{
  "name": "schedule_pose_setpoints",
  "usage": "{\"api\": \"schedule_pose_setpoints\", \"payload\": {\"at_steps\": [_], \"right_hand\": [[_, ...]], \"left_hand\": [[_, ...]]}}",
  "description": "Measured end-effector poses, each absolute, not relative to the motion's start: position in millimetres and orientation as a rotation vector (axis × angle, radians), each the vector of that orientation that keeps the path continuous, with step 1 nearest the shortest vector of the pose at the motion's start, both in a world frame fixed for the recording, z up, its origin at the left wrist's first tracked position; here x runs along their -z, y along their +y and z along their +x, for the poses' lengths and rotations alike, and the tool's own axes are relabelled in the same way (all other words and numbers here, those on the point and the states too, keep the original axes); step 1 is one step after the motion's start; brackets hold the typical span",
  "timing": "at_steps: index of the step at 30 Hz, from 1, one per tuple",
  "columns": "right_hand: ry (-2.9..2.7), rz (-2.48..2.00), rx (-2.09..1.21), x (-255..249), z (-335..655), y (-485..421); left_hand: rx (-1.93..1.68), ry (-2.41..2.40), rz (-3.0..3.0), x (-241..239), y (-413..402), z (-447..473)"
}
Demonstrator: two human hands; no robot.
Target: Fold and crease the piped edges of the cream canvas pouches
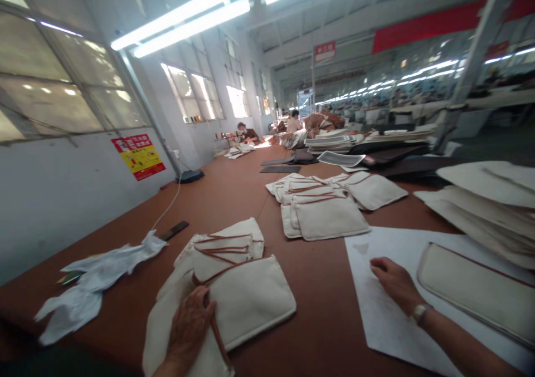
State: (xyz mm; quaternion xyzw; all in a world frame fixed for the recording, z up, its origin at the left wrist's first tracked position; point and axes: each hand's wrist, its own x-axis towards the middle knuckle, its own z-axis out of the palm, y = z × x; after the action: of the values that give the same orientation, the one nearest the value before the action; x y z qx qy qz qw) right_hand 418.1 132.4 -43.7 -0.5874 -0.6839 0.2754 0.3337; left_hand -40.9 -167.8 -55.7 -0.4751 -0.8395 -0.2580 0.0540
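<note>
At the lower left, my left hand (190, 322) is closed on the edge of a cream fabric piece (161, 332) with brown trim. Another brown-edged cream fabric pouch (254, 299) lies against it, on top of a loose pile of similar pieces (228, 248). My right hand (395, 282), with a watch on the wrist, is over a white paper sheet (388, 324). Its fingers are curled together, and whatever they may hold is hidden. A cream panel with a brown edge (476, 288) lies on that sheet, right of the hand.
Beyond the hands, more cream pieces (332, 215) lie stacked on the brown table (225, 193). Large cream panels (489, 215) are piled at right. Crumpled white material (104, 274) and a dark flat strip (174, 230) lie at left. Other people sit farther back.
</note>
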Motion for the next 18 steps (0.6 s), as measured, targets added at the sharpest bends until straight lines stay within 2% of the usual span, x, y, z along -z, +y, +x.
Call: {"api": "schedule_pose_setpoints", "payload": {"at_steps": [6, 9, 11, 14, 18], "right_hand": [[-1.891, -1.416, -0.804, 18.4, 417.2, 129.8], [-1.922, -1.408, -0.811, 10.8, 425.0, 148.8], [-1.908, -1.453, -0.789, 7.3, 428.2, 175.5], [-1.877, -1.537, -0.748, 4.0, 426.3, 231.1], [-1.856, -1.621, -0.697, 6.8, 418.5, 309.7]], "left_hand": [[0.742, -2.699, -1.668, -29.0, -100.5, -100.9], [0.803, -2.816, -1.666, -80.0, -32.1, -103.8], [0.977, -2.859, -1.647, -101.5, 33.7, -94.8], [1.358, -2.892, -1.556, -101.6, 142.1, -71.2], [1.746, -2.955, -1.309, -56.1, 261.7, -48.1]]}}
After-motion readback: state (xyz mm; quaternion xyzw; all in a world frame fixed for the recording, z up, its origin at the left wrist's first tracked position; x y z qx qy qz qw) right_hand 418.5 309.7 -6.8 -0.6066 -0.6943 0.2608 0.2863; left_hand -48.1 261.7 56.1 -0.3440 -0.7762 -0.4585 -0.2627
